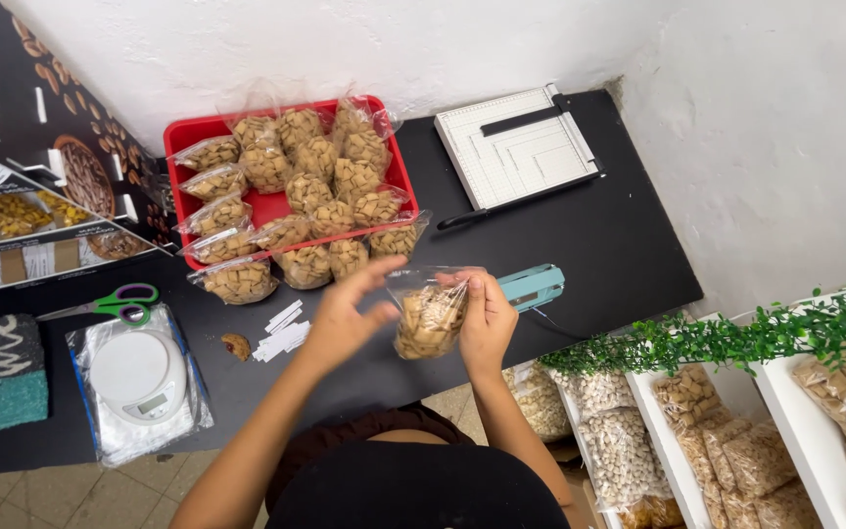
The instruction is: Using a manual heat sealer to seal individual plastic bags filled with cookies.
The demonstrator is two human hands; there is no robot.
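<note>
On the black table (pixel 589 245), a red tray (pixel 183 137) at the back edge already carries many filled bags. Both hands, left hand (pixel 345 318) and right hand (pixel 487 318), pinch one clear snack bag (pixel 430 318) above the front edge, top not yet closed.

Clear snack bag (pixel 430 318) held centre, filled bags in red tray (pixel 188 132)

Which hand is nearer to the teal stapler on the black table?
Right. The right hand grips the small clear bag of snacks just left of the teal stapler, almost touching it. The left hand is on the bag's far side, farther from it.
</note>
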